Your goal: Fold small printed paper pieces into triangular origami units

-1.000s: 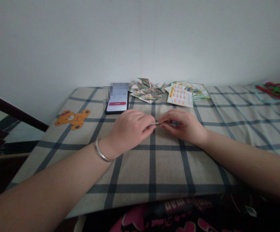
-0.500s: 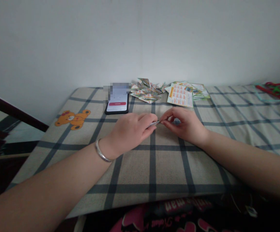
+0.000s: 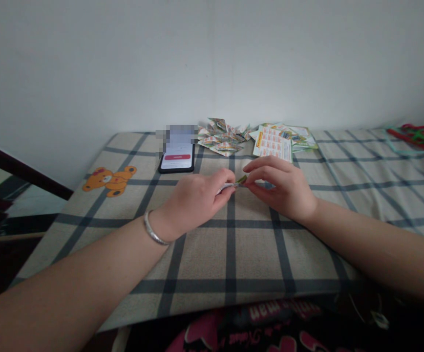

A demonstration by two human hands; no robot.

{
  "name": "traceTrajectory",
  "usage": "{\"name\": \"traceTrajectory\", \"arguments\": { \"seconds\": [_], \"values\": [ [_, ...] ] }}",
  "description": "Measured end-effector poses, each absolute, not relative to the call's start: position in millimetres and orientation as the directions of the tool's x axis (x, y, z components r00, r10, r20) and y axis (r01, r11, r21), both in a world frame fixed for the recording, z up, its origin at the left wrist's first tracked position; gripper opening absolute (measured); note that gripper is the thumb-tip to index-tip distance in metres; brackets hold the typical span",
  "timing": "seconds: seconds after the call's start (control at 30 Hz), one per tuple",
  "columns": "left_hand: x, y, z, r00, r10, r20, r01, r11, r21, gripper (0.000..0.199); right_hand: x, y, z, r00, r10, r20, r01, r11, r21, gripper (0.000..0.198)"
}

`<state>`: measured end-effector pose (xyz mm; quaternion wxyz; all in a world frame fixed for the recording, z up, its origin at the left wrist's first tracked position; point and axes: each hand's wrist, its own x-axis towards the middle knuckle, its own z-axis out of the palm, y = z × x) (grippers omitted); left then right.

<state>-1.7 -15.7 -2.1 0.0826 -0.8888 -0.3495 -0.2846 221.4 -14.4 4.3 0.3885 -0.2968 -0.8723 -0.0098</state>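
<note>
A small folded piece of paper (image 3: 240,181), with white and greenish-yellow parts showing, is held just above the table between my two hands. My left hand (image 3: 201,195) is closed on its left end, thumb below and fingers above, hiding much of it. At the right end, my right hand (image 3: 283,188) pinches the paper between thumb and a fingertip, with another finger raised above it. Behind my hands lie a pile of folded printed papers (image 3: 224,139) and a stack of flat printed sheets (image 3: 273,144).
A phone (image 3: 177,151) with a lit screen lies at the back, near the wall. An orange bear figure (image 3: 111,181) is on the left of the checked tablecloth (image 3: 204,259). Red and green strips (image 3: 420,139) lie at the far right. A dark wooden piece (image 3: 21,166) stands left of the table.
My right hand's upper finger has lifted away from the paper, opening the hand slightly. More of the paper's greenish-yellow side shows. My left hand has barely moved.
</note>
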Motion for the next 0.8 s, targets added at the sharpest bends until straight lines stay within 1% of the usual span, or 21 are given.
{"name": "traceTrajectory", "arguments": {
  "seconds": [0.23, 0.43, 0.6, 0.8],
  "values": [
    [-1.6, -16.3, -0.9, 0.601, 0.569, 0.562, 0.690, -0.724, -0.005, 0.013, 221.8, -13.0, 3.3, -0.532, 0.499, 0.684, 0.584, 0.801, -0.130, 0.004],
    [-1.7, -16.6, -1.4, 0.622, 0.543, 0.564, 0.678, -0.734, -0.040, 0.014, 220.9, -12.5, 4.0, -0.549, 0.499, 0.671, 0.572, 0.809, -0.134, 0.006],
    [-1.8, -16.7, -0.8, 0.646, 0.519, 0.560, 0.672, -0.734, -0.096, 0.012, 221.3, -10.7, 4.3, -0.579, 0.459, 0.674, 0.538, 0.836, -0.107, 0.006],
    [-1.6, -16.6, 0.2, 0.664, 0.507, 0.550, 0.661, -0.742, -0.114, 0.011, 222.4, -7.8, 3.0, -0.593, 0.444, 0.672, 0.516, 0.850, -0.106, 0.006]
  ]
}}
